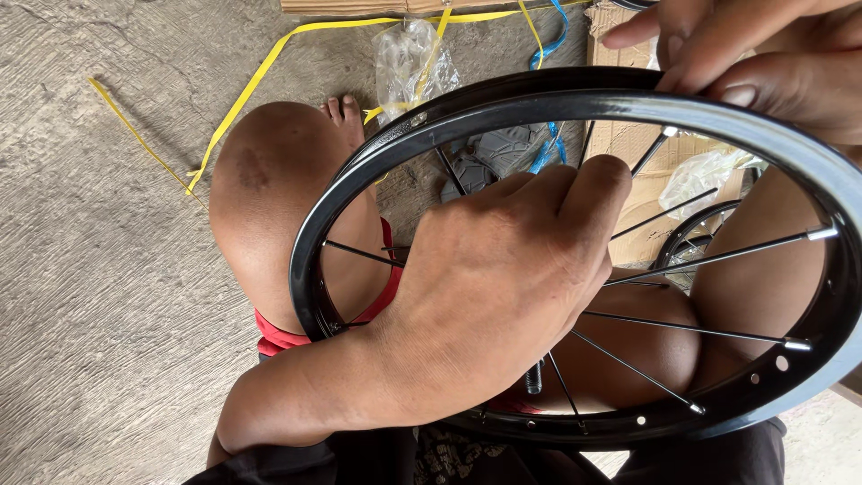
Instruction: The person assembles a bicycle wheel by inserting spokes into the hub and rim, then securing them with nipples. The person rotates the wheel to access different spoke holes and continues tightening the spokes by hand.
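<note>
- Surface: a rough grey concrete floor (99,296) fills the left side of the view; the person sits on it with a bare knee (269,180) raised
- Left hand (503,278): reaches through the middle of the wheel from the near side, fingers curled around something among the spokes at the centre; the part inside the grip is hidden by the hand itself, so it cannot be identified
- Right hand (754,54): at the upper right, fingertips pinching the top edge of the rim; the grip is closed on the rim
- Black wheel rim (359,171): held roughly upright over the person's lap, between the knees, with thin metal spokes (718,251) running from the rim toward the centre and a row of small holes along its lower right section
- Beyond the rim: a clear plastic bag (409,63) and a grey moulded part (503,148) lie on the floor near the foot
- Further out: yellow strapping band (251,85) trails across the floor, a blue strap (555,36) sits near the top edge, and flattened brown cardboard (628,144) lies at the upper right with another clear bag on it
</note>
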### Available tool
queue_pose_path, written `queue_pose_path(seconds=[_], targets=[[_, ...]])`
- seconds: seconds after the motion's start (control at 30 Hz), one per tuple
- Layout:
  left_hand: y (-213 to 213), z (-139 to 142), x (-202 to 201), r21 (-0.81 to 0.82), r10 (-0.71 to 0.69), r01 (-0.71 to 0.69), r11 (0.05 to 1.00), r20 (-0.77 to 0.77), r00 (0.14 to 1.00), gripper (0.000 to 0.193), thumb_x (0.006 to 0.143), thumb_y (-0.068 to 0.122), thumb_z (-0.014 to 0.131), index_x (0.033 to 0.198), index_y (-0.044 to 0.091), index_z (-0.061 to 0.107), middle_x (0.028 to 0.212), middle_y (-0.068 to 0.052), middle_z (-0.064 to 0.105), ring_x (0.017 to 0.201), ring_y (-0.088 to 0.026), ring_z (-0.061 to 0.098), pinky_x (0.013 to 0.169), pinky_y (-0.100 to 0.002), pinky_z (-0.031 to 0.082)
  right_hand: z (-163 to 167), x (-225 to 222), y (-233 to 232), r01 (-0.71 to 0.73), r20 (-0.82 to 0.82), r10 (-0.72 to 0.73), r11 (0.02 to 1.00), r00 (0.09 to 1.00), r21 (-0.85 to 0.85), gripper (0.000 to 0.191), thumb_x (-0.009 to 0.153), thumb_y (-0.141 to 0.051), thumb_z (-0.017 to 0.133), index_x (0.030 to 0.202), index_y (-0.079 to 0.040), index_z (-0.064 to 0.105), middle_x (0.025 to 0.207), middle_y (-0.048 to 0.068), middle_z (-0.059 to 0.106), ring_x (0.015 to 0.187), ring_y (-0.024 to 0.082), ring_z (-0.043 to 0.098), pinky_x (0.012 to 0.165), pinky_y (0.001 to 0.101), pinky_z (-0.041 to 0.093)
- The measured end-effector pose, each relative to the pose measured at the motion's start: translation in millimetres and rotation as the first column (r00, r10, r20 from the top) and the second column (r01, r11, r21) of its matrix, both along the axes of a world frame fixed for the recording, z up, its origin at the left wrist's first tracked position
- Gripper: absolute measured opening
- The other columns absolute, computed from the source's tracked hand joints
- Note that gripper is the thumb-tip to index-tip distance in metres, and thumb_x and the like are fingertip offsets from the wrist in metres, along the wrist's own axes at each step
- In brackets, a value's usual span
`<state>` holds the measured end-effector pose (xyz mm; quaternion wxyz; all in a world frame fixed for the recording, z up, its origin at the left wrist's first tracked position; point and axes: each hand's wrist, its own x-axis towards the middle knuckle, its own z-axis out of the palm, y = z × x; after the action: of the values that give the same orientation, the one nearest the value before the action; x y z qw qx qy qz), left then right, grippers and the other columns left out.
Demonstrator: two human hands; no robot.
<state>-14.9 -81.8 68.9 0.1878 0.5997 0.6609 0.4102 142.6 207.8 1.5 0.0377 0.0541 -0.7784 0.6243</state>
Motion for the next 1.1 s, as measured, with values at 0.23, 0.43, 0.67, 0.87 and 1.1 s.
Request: queue_pose_path(seconds=[0.23, 0.43, 0.67, 0.87, 1.1], targets=[[-2, -2, 1, 0.02, -0.015, 0.015, 1.0, -0.001, 1.0, 0.019, 0.091, 0.002, 0.071, 0.103, -0.002, 0.056, 0.082, -0.009, 0.061, 0.072, -0.02, 0.068, 0.056, -0.033, 0.054, 4, -4, -5, 0.014, 0.001, -0.014, 1.0, 1.0, 0.005, 0.009, 0.096, -0.016, 0.067, 0.101, -0.011, 0.072, 0.082, 0.004, 0.066, 0.08, 0.013, 0.066, 0.117, 0.051, 0.052], [-3, -2, 1, 0.04, -0.017, 0.017, 0.999, 0.0, 1.0, 0.017, 0.09, -0.001, 0.067, 0.102, -0.002, 0.055, 0.082, -0.009, 0.06, 0.073, -0.02, 0.067, 0.058, -0.034, 0.054, 19, -9, -6, 0.002, -0.031, 0.004, 0.985, 1.0, 0.175, 0.007, 0.089, -0.01, 0.067, 0.093, -0.005, 0.065, 0.081, 0.007, 0.064, 0.077, 0.018, 0.065, 0.114, 0.0559, 0.055], [-1, -2, 2, 0.039, -0.012, 0.012, 0.999, -0.011, 1.0, 0.016, 0.09, -0.001, 0.067, 0.1, -0.001, 0.055, 0.082, -0.009, 0.06, 0.073, -0.021, 0.067, 0.058, -0.034, 0.053, 29, -11, -15, 0.032, 0.034, -0.043, 0.962, 0.999, 0.27, 0.014, 0.077, -0.008, 0.069, 0.088, -0.001, 0.064, 0.092, 0.018, 0.065, 0.094, 0.029, 0.065, 0.107, 0.0561, 0.055], [-1, -3, 3, 0.029, -0.009, 0.01, 1.0, -0.047, 0.999, 0.015, 0.091, -0.002, 0.067, 0.099, 0.0, 0.054, 0.08, -0.009, 0.06, 0.072, -0.021, 0.067, 0.058, -0.034, 0.054, 17, -14, -7, 0.002, -0.071, 0.005, 0.995, 0.997, 0.099, 0.007, 0.088, -0.014, 0.068, 0.09, -0.007, 0.068, 0.081, 0.006, 0.068, 0.078, 0.016, 0.066, 0.111, 0.0536, 0.057], [1, 2, 0, 0.014, -0.009, 0.009, 1.0, -0.037, 0.999, 0.015, 0.091, -0.002, 0.067, 0.1, -0.001, 0.055, 0.081, -0.01, 0.063, 0.072, -0.021, 0.069, 0.058, -0.034, 0.055, 30, -5, -29, 0.155, 0.111, -0.152, 0.988, 0.982, -0.014, 0.018, 0.093, -0.01, 0.072, 0.105, 0.0, 0.064, 0.104, 0.017, 0.065, 0.119, 0.031, 0.068, 0.112, 0.05, 0.058]])
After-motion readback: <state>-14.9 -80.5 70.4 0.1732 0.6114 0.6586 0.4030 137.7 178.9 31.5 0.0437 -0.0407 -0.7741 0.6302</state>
